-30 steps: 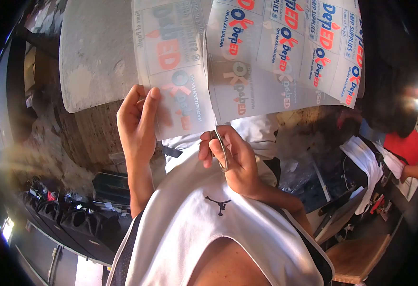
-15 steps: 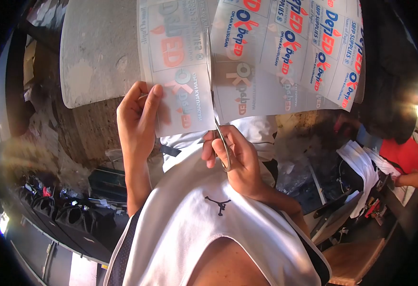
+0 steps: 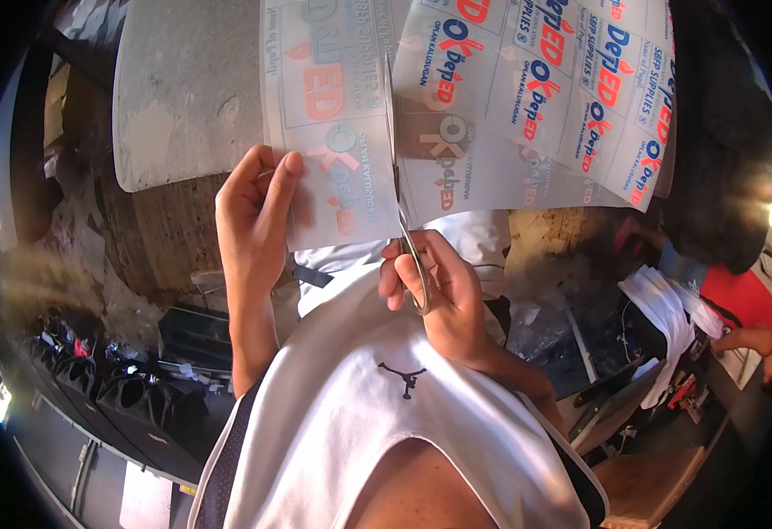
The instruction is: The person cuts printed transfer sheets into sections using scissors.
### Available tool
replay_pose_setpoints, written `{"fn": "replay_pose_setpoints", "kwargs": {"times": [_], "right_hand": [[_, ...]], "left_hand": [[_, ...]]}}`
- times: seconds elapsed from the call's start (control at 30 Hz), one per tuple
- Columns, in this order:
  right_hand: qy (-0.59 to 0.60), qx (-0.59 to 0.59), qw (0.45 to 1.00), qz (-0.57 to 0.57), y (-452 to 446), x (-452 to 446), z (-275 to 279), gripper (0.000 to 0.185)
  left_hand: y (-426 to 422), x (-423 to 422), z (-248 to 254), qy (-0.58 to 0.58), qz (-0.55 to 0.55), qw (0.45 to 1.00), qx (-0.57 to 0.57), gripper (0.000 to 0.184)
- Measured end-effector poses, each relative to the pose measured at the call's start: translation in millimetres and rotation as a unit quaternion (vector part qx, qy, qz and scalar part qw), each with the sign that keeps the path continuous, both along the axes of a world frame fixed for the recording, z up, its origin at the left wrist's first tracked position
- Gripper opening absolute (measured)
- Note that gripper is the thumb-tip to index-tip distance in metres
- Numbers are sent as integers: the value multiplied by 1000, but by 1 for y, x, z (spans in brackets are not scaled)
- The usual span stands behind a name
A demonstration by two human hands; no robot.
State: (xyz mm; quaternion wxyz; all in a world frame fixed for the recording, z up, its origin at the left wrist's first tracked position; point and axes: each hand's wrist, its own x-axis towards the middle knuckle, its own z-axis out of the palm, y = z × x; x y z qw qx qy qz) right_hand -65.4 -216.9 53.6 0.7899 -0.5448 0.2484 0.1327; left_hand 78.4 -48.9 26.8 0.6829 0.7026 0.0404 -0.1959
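My left hand (image 3: 256,207) pinches the left edge of a translucent printed plastic sheet (image 3: 337,176) between thumb and fingers. Blue and red lettering shows through it in reverse. In my right hand (image 3: 443,295) is a pair of metal scissors (image 3: 404,231), thumb and fingers in the handle loops. Their long blades point away from me along a cut line in the sheet, with the strip I hold on the left side. To the right, the rest of the printed sheet (image 3: 571,97) curls over, its lettering readable.
Under the sheet lies a worn grey board (image 3: 188,97) on a stained wooden surface (image 3: 161,225). Black bags or cloths (image 3: 130,388) sit at lower left. At right are a white cloth (image 3: 659,309), a person in a red top (image 3: 743,304), and a wooden board (image 3: 655,485).
The scissors' blades and handles have shifted slightly within the cut line. Both hands keep nearly the same place and hold, and the sheet has hardly moved.
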Motion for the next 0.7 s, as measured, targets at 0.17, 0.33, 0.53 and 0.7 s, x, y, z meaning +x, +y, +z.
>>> {"fn": "replay_pose_setpoints", "kwargs": {"times": [0.17,0.33,0.53,0.7], "right_hand": [[5,1,1000,-6,0,0,1,30],[11,1,1000,-9,-1,2,2,30],[5,-3,1000,-14,-2,-2,-4,23],[14,-10,1000,-12,-3,0,-1,21]], "left_hand": [[2,0,0,-1,-6,1000,8,23],[2,0,0,6,-6,1000,3,23],[3,1,-2,-2,-7,1000,14,24],[4,2,-3,8,-5,1000,10,24]]}}
